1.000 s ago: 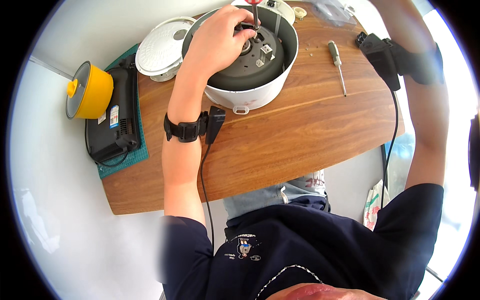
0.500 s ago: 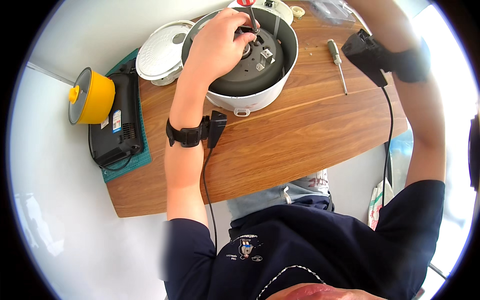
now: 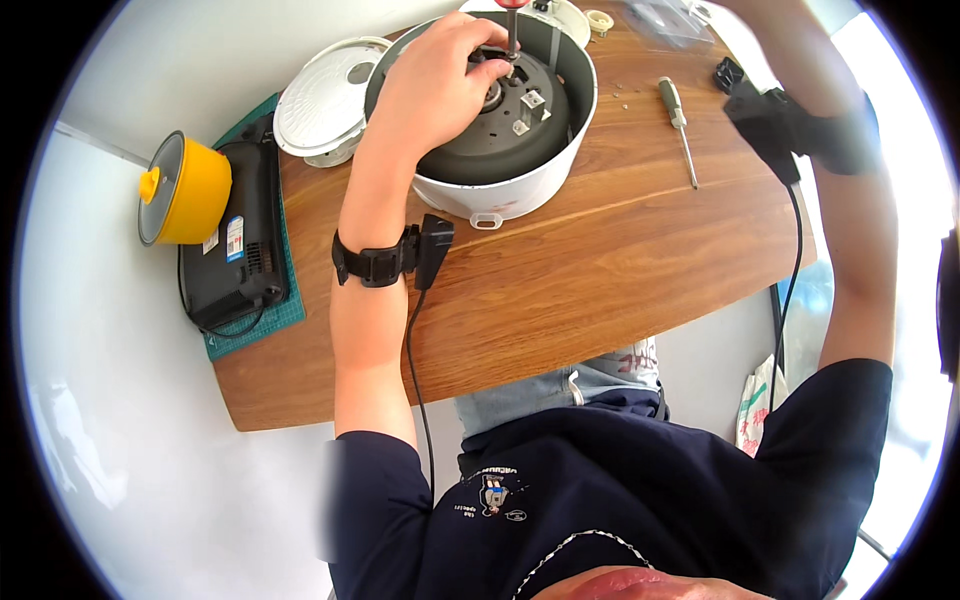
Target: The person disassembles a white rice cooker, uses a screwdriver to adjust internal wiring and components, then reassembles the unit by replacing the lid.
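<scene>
My left hand [image 3: 436,92] reaches into a round white pot-like housing [image 3: 505,195], an appliance body with a dark grey inner wall. Its thumb and forefinger are closed around the lower end of a red-handled screwdriver [image 3: 513,32]; any small part between the fingertips is hidden. The screwdriver stands nearly upright, its tip over the dark metal dome [image 3: 470,155] inside the housing. Small metal brackets [image 3: 533,103] sit on this dome. Only my right forearm shows at upper right; the hand is beyond the top edge, so what it holds cannot be seen.
A second screwdriver [image 3: 679,125] lies on the wooden table [image 3: 560,265]. White round lid [image 3: 318,100] leans left of the housing. A yellow pot [image 3: 195,195] rests on a black appliance [image 3: 228,270] over a green mat [image 3: 290,310]. A clear plastic tray [image 3: 668,22] is behind.
My right forearm has shifted a little to the right. The red-handled screwdriver stands more upright and slightly farther right at its top. My left hand stays nearly in place.
</scene>
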`<state>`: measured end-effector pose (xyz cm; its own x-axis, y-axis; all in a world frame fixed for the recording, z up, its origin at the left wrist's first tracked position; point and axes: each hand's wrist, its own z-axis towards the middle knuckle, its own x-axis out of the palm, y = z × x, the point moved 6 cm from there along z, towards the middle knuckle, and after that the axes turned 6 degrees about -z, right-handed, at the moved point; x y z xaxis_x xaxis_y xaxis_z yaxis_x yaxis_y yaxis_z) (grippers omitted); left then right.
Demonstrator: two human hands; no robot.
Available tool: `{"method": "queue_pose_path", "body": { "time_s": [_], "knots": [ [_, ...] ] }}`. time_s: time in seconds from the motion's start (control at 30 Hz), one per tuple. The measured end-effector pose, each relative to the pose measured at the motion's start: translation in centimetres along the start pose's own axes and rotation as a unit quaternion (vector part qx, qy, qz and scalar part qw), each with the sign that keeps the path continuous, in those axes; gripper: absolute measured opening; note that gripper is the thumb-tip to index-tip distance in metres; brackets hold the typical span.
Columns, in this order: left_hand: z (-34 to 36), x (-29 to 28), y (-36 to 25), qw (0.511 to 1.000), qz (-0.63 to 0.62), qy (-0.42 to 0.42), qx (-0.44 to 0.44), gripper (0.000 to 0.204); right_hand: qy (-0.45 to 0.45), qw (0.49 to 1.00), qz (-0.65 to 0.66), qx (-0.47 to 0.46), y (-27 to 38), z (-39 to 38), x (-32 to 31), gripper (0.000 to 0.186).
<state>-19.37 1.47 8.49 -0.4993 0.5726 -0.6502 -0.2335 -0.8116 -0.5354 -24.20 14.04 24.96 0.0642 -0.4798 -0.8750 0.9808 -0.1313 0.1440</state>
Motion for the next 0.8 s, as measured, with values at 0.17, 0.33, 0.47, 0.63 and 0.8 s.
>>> {"method": "queue_pose_path", "body": {
  "time_s": [0.17, 0.33, 0.47, 0.63, 0.8],
  "knots": [
    [0.1, 0.4, 0.4, 0.999, 0.004, 0.026, -0.025, 0.016, 0.006, 0.998, -0.001, -0.056, -1.8, 0.5, 1.6, 0.045],
    [1.0, 0.8, -0.6, 0.999, -0.011, 0.033, -0.016, 0.016, 0.034, 0.997, -0.062, -0.014, 0.1, 0.0, 0.6, 0.05],
    [0.0, 0.2, 0.0, 0.999, 0.011, 0.035, -0.032, 0.016, 0.007, 0.996, -0.056, -0.072, -2.3, 1.8, 2.4, 0.05],
    [0.2, 0.4, 0.2, 1.0, 0.009, 0.022, -0.009, 0.016, 0.002, 0.995, -0.081, -0.055, -0.6, 0.2, 1.3, 0.048],
    [0.3, 0.4, 0.2, 1.0, -0.004, 0.024, -0.02, 0.015, 0.023, 1.0, 0.006, 0.016, -2.5, 1.6, 2.1, 0.047]
  ]
}}
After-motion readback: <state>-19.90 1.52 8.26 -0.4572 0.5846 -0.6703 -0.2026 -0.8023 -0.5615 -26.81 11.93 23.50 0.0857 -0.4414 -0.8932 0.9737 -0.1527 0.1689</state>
